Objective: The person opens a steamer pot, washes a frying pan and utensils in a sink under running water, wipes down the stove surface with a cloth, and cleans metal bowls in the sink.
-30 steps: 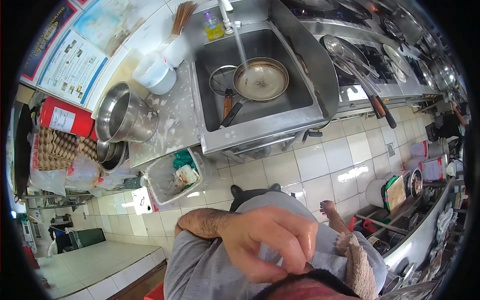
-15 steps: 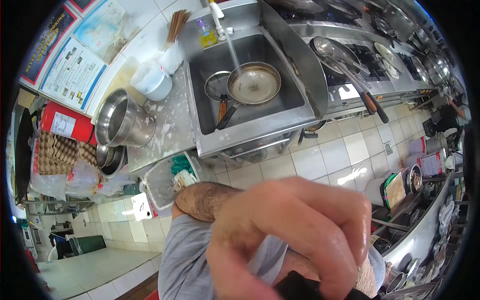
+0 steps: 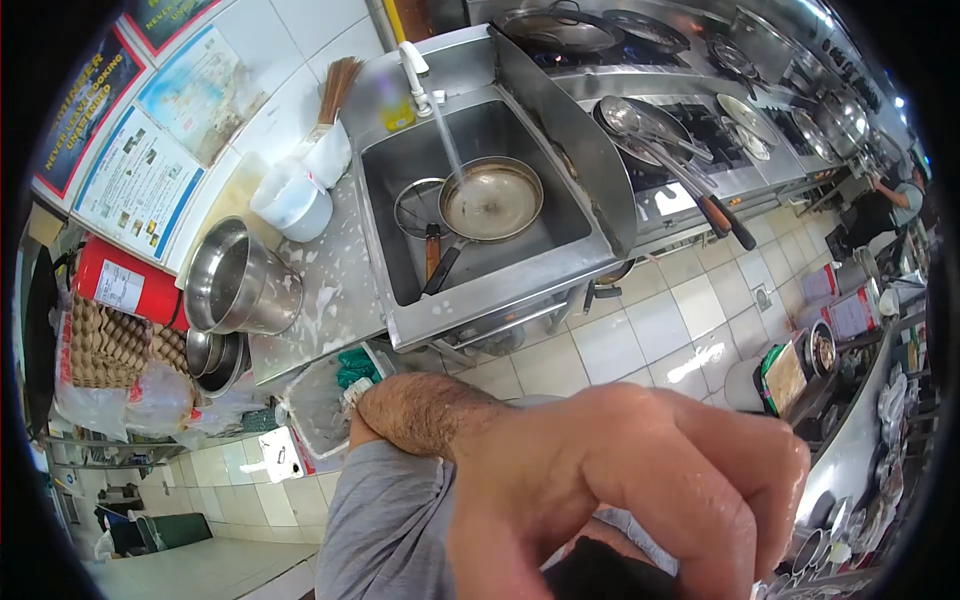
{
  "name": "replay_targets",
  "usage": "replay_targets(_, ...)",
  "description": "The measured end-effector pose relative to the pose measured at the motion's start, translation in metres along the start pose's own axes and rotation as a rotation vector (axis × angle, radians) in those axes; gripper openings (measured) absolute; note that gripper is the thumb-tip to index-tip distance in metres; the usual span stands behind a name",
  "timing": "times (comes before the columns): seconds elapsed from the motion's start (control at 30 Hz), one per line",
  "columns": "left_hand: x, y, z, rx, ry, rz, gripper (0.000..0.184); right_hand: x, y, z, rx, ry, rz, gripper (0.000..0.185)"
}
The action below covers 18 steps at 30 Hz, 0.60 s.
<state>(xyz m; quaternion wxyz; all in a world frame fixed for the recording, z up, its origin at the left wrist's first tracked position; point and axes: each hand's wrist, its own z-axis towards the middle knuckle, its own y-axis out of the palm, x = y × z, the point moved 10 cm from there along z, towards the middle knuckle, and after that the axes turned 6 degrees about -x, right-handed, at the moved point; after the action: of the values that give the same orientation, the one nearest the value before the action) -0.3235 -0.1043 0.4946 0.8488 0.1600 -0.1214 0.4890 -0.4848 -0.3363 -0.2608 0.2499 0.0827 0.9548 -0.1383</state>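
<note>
My left hand (image 3: 630,470) is raised close to the camera, its wet-looking fingers curled over. Beneath them at the bottom edge is a blurred black object (image 3: 610,575); whether the fingers grip it is unclear. My right hand does not show. Beyond, in the steel sink (image 3: 560,240), a frying pan (image 3: 492,200) with a dark handle lies tilted over part of a round strainer (image 3: 415,210) with a wooden handle. Water runs from the white tap (image 3: 410,62) into the pan.
Left of the sink, a steel pot (image 3: 245,280) and white tubs (image 3: 290,205) stand on the wet counter (image 3: 330,285). A bin (image 3: 320,400) sits below. To the right, a stove (image 3: 720,160) holds pans and ladles. Another person (image 3: 895,205) is at far right.
My left hand has shifted right in view, still curled. The camera view has turned slightly, moving the sink a little left and down. Water keeps running into the pan.
</note>
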Motion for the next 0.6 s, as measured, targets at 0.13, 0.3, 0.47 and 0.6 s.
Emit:
replay_targets(0.13, 0.01, -0.004, -0.007, 0.169, 0.292, -0.201, 0.035, -0.004, 0.0, 0.0, 0.016, -0.052, 0.042, 0.024)
replay_targets(0.3, -0.009, -0.058, -0.055, 0.232, -0.315, 0.379, 0.071, -0.011, 0.0, -0.016, 0.015, -0.026, 0.084, 0.024)
replay_targets(0.47, -0.025, -0.126, -0.2, 0.594, -0.83, 0.948, 0.044, -0.011, -0.012, -0.022, -0.008, -0.007, 0.07, 0.027)
replay_targets(0.6, -0.014, -0.137, -0.357, 0.915, -1.279, 1.159, 0.036, -0.01, -0.023, -0.021, 0.008, 0.011, 0.107, 0.026)
